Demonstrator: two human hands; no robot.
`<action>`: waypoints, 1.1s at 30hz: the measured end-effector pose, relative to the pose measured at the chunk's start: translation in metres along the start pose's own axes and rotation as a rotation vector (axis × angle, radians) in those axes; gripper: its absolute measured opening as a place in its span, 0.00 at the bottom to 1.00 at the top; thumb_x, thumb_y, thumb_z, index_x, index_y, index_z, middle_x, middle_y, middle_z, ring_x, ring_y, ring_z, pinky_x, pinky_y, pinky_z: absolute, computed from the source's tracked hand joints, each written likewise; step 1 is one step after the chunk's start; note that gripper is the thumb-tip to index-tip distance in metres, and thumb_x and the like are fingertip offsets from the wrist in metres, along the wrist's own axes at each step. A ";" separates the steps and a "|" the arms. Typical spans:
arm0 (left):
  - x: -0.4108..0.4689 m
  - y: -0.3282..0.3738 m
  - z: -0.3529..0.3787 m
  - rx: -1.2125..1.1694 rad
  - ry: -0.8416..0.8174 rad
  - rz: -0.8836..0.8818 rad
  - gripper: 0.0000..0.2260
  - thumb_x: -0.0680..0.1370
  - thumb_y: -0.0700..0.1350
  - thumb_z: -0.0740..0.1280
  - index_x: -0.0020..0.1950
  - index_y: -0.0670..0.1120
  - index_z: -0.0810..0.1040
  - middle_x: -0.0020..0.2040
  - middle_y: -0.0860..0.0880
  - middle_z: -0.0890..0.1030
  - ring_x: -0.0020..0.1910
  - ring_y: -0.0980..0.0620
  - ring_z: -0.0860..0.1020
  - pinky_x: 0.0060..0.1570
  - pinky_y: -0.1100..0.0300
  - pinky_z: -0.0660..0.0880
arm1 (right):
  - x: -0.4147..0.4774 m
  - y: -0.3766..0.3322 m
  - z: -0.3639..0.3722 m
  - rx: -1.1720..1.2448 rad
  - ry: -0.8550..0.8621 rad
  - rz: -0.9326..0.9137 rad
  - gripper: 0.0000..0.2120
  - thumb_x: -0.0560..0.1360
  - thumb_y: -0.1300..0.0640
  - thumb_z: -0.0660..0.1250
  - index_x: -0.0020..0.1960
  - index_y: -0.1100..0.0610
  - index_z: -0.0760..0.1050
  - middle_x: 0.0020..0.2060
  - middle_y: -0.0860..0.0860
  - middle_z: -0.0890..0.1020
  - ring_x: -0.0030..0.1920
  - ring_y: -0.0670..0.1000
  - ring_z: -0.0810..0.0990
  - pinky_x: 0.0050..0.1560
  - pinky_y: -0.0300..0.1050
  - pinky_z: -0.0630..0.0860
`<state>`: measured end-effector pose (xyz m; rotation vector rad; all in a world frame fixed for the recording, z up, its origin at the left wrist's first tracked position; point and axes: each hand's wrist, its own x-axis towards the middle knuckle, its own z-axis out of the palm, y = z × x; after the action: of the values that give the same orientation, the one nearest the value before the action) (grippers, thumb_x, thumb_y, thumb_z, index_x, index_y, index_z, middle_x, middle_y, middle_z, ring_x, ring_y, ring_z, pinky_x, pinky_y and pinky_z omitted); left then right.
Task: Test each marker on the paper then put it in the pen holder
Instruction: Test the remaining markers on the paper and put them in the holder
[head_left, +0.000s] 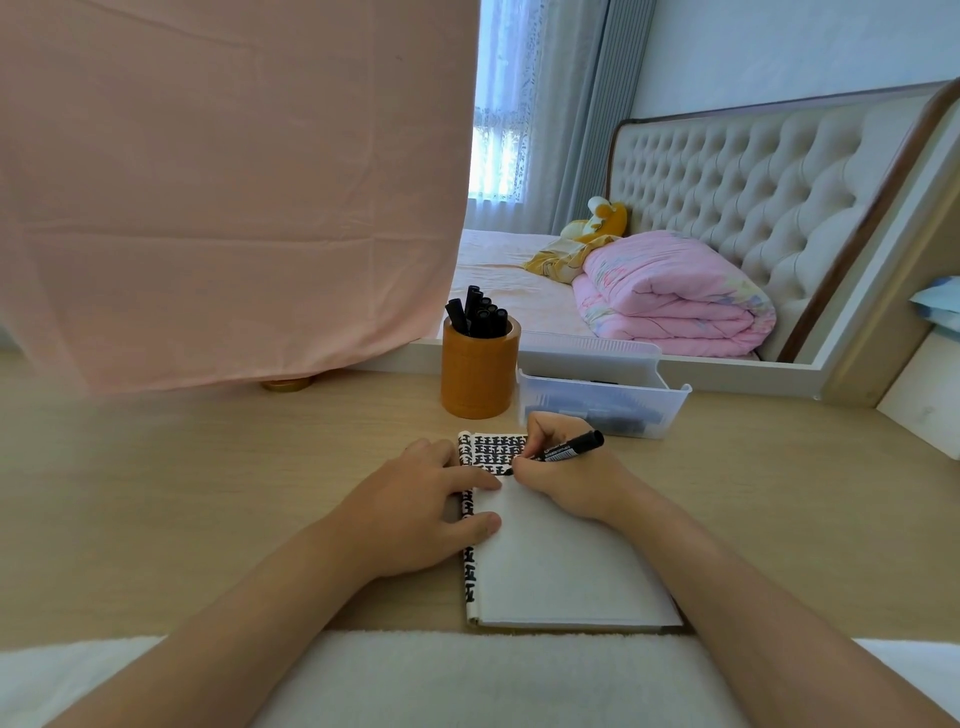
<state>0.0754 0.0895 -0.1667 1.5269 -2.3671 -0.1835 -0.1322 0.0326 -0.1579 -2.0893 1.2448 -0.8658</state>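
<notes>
A white paper pad (561, 566) lies on the wooden desk, its top rows filled with black marks. My right hand (566, 483) grips a black marker (569, 448) with its tip down on the paper near the last marks. My left hand (415, 499) rests flat on the pad's left edge, fingers and thumb pressing the sheet. Behind the pad stands an orange-brown round pen holder (479, 374) with several black markers (478, 314) upright in it.
A clear plastic bin (602, 400) with dark markers inside sits right of the holder. A pink cloth (234, 182) hangs at the back left. A mirror behind the desk shows a bed. A white fluffy cover (493, 675) lies at the desk's near edge.
</notes>
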 end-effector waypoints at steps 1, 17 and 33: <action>0.000 0.000 0.000 0.002 0.000 0.001 0.23 0.76 0.68 0.59 0.69 0.66 0.69 0.53 0.57 0.69 0.54 0.58 0.65 0.51 0.60 0.68 | 0.000 0.000 0.000 0.007 0.003 0.005 0.09 0.71 0.59 0.73 0.36 0.53 0.74 0.37 0.51 0.82 0.40 0.50 0.80 0.37 0.39 0.74; 0.001 -0.012 -0.010 -0.065 0.232 -0.022 0.17 0.81 0.54 0.59 0.69 0.57 0.71 0.50 0.58 0.72 0.51 0.59 0.69 0.50 0.62 0.69 | -0.001 -0.003 -0.012 0.375 0.107 -0.031 0.15 0.81 0.67 0.62 0.60 0.53 0.79 0.44 0.57 0.84 0.29 0.53 0.78 0.25 0.41 0.71; 0.004 -0.033 -0.007 -0.161 0.298 -0.173 0.11 0.79 0.48 0.68 0.61 0.55 0.78 0.52 0.57 0.79 0.50 0.58 0.74 0.51 0.62 0.69 | 0.000 -0.019 -0.009 -0.065 0.116 -0.035 0.10 0.76 0.57 0.72 0.53 0.44 0.75 0.44 0.41 0.79 0.43 0.46 0.78 0.43 0.37 0.78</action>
<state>0.1047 0.0723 -0.1686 1.5599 -1.9448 -0.1683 -0.1284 0.0395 -0.1386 -2.1440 1.3156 -0.9865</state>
